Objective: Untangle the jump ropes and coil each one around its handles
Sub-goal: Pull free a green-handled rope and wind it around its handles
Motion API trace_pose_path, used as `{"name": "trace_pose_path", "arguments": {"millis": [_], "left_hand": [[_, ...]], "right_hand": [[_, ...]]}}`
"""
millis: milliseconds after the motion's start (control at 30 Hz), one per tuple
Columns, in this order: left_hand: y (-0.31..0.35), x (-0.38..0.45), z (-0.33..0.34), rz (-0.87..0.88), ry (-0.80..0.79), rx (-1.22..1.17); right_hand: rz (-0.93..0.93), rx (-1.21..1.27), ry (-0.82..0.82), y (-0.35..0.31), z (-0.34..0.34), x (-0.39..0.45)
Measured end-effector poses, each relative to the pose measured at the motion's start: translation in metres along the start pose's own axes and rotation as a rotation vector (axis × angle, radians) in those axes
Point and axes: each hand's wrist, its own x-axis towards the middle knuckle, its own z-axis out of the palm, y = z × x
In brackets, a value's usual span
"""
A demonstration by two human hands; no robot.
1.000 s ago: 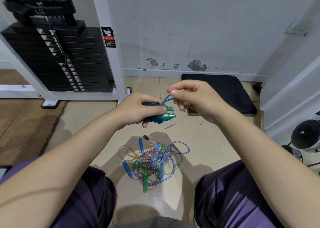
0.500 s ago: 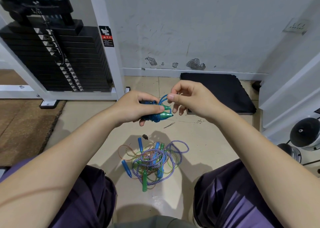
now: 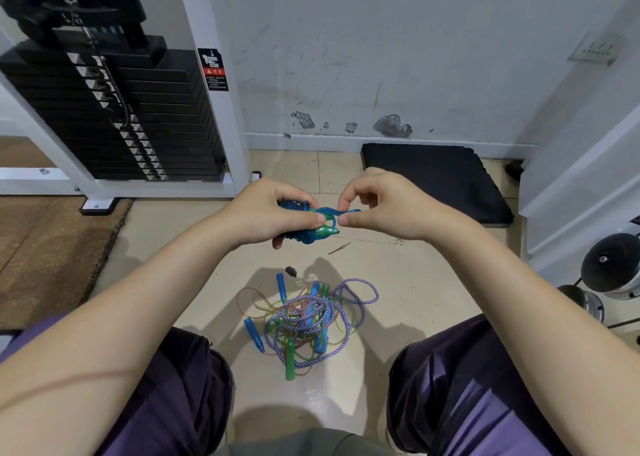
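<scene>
Only 1 view is given: a wide-angle camera worn on the person's head, looking forward and steeply down past both forearms to the floor [image 3: 398,282] between the knees. It sits close to the left hand [image 3: 263,213] and right hand [image 3: 388,206], which fill the middle, while the wall [image 3: 381,57] and weight stack [image 3: 114,116] curve across the top, well beyond them

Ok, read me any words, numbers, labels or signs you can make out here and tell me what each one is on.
Nothing here can be read.
Warning sticker on the white upright of the weight machine: a pictogram, a red band and lines of small print, all too blurred to read.
Weight stack plates: pale number tags, too small to read.
Wall plate: tiny marks, unreadable.
</scene>
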Motion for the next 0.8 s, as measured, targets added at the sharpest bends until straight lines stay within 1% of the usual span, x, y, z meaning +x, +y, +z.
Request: {"name": "trace_pose_path", "arguments": {"millis": [167, 333, 400, 533, 600, 667, 800], "left_hand": [[0.0004, 0.0005, 0.0008, 0.001, 0.002, 0.015], [0.0011, 0.0002, 0.0001, 0.002, 0.001, 0.005], [0.0016, 0.0000, -0.0008, -0.004, 0.003, -0.004], [0.0031, -0.0006, -0.0056, 0.007, 0.029, -0.110], [0.0029, -0.0002, -0.0075, 0.020, 0.043, -0.161], [0.0020, 0.0003, -0.0077, 0.014, 0.073, -0.192], [0.0021, 0.0004, -0.0061, 0.013, 0.125, -0.208]], "right_hand": [[0.011, -0.061, -0.065, -0.0035, 0.0047, -0.0008], [0.084, 0.144, -0.108, -0.0009, 0.0060, -0.0011], [0.113, 0.241, -0.077, -0.0018, 0.0053, -0.0015], [0.161, 0.613, 0.023, -0.0035, 0.0000, -0.0024], [0.151, 0.716, 0.039, -0.0029, -0.0025, -0.0021], [0.146, 0.757, 0.059, -0.0031, -0.0026, -0.0016], [0.131, 0.720, 0.141, -0.0051, -0.0001, 0.0001]]}}
